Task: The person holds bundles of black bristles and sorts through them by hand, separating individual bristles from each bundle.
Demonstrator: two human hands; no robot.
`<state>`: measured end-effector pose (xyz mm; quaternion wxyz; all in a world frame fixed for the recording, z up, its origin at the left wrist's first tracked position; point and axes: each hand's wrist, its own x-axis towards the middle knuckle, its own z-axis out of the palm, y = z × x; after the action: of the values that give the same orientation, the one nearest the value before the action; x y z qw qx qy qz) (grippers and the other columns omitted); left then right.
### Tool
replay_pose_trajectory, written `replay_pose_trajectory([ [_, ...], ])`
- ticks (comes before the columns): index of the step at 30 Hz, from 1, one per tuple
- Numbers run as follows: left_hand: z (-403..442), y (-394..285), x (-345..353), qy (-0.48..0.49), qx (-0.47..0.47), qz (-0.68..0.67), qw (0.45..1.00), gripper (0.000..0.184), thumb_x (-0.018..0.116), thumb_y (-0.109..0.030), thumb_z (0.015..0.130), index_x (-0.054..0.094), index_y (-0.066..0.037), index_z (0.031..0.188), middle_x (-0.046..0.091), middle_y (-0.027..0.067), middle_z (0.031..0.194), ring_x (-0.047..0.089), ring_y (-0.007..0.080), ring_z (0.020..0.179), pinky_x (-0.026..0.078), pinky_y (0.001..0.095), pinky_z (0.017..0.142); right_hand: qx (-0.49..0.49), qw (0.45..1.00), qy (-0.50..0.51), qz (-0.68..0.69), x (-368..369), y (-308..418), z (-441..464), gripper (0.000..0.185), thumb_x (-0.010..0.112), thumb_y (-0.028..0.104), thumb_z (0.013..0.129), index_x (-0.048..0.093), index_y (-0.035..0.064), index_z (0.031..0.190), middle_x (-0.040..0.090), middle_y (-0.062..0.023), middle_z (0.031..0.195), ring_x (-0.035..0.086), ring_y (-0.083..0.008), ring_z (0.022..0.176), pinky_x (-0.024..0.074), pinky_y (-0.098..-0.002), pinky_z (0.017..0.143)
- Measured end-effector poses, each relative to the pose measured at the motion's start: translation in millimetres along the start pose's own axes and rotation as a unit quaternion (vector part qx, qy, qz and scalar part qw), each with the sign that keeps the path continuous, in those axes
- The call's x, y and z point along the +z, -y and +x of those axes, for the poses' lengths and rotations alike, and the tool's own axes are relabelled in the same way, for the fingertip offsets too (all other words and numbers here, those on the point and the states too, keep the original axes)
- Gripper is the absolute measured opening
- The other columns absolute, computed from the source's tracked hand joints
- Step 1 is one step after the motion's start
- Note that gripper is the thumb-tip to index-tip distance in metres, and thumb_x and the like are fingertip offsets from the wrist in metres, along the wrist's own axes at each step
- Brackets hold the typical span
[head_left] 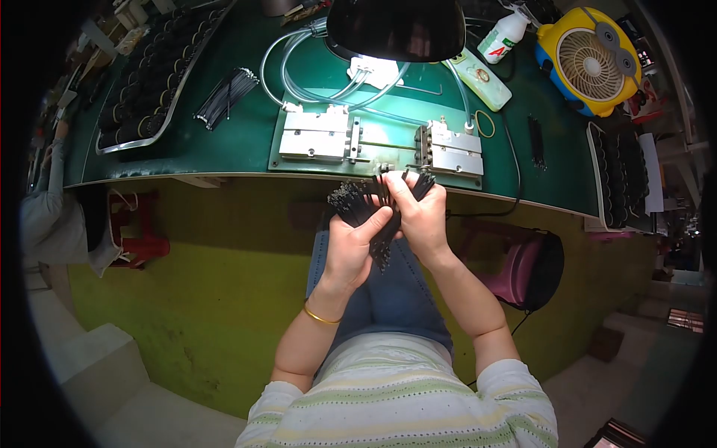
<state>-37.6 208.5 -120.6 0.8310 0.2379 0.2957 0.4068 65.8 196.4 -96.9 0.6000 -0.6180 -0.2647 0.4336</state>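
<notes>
My left hand (351, 245) is closed round a thick bundle of thin black rods (346, 200), which fan out past its thumb and below the palm. Beside it, my right hand (420, 216) grips a smaller bunch of similar black rods (424, 184), its thumb and fingers pinched near the table edge. What exactly lies between the right fingertips is too small to tell. Just beyond both hands sits a metal fixture with a left silver block (315, 136) and a right silver block (452, 149), facing each other across a gap on one base plate.
Clear hoses (280, 71) loop behind the fixture under a black lamp (396, 30). More rods (226, 98) lie on the green table (246, 153). Around are a tray of black rolls (149, 82), a phone (482, 81), a white bottle (504, 36), a yellow fan (590, 63) and a stool (515, 269). Another person (56, 209) sits left.
</notes>
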Motion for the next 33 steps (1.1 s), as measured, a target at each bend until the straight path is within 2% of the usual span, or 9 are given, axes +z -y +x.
replay_pose_trajectory([
  [3, -2.0, 0.1, 3.0, -0.003, 0.016, 0.001, 1.0, 0.007, 0.056, 0.0, 0.082, 0.056, 0.0, 0.089, 0.06, 0.0059, 0.084, 0.059, 0.0134, 0.07, 0.052, 0.0266, 0.059, 0.021, 0.999, 0.029, -0.008, -1.5, 1.9, -1.7, 0.018, 0.055, 0.017, 0.085, 0.062, -0.0001, 0.082, 0.059, -0.003, 0.062, 0.056, -0.0056, 0.052, 0.033, -0.0175, 0.032],
  [11, -4.5, 8.7, 3.8, -0.034, 0.063, -0.009, 0.997, 0.007, 0.055, 0.002, 0.082, 0.055, -0.001, 0.088, 0.059, 0.0056, 0.084, 0.058, 0.0129, 0.068, 0.051, 0.0263, 0.056, -0.044, 0.999, 0.016, 0.007, -1.2, -5.6, -4.8, 0.02, 0.054, 0.018, 0.087, 0.063, -0.001, 0.087, 0.049, 0.0027, 0.053, 0.044, -0.0029, 0.04, 0.0314, -0.017, 0.032],
  [18, -5.0, 11.9, 3.4, -0.04, 0.083, -0.007, 0.996, 0.007, 0.055, 0.002, 0.081, 0.055, -0.001, 0.088, 0.059, 0.0056, 0.083, 0.058, 0.0129, 0.068, 0.051, 0.0263, 0.055, -0.037, 0.999, -0.009, -0.013, -0.3, -4.6, -5.8, 0.022, 0.055, 0.018, 0.086, 0.061, -0.001, 0.077, 0.05, 0.0015, 0.052, 0.043, -0.003, 0.04, 0.0314, -0.017, 0.033],
  [23, -6.5, 10.2, 4.5, -0.054, 0.074, 0.004, 0.996, 0.007, 0.056, 0.002, 0.081, 0.056, 0.001, 0.087, 0.059, 0.0063, 0.082, 0.059, 0.0134, 0.069, 0.051, 0.0262, 0.056, -0.057, 0.998, 0.018, -0.02, -0.5, -5.1, -5.0, 0.021, 0.054, 0.017, 0.086, 0.06, -0.0007, 0.077, 0.054, -0.0013, 0.055, 0.045, -0.0036, 0.04, 0.0314, -0.0175, 0.032],
  [26, -7.1, 9.7, 2.1, -0.051, 0.075, 0.006, 0.996, 0.006, 0.056, 0.002, 0.081, 0.056, 0.001, 0.087, 0.06, 0.0067, 0.082, 0.059, 0.0136, 0.069, 0.051, 0.0263, 0.056, -0.007, 0.999, 0.023, -0.022, -0.5, -3.0, -4.7, 0.02, 0.054, 0.017, 0.085, 0.06, -0.0007, 0.078, 0.059, -0.0041, 0.06, 0.047, -0.0041, 0.041, 0.0314, -0.0175, 0.032],
  [33, -8.6, 8.0, 4.6, -0.042, 0.058, -0.014, 0.997, 0.007, 0.056, 0.002, 0.081, 0.057, 0.001, 0.088, 0.06, 0.007, 0.083, 0.059, 0.0137, 0.068, 0.052, 0.0264, 0.056, -0.005, 1.0, 0.021, -0.015, -0.9, -3.5, -4.9, 0.02, 0.053, 0.016, 0.085, 0.061, -0.0006, 0.079, 0.061, -0.0059, 0.062, 0.049, -0.0044, 0.042, 0.0312, -0.0174, 0.031],
])
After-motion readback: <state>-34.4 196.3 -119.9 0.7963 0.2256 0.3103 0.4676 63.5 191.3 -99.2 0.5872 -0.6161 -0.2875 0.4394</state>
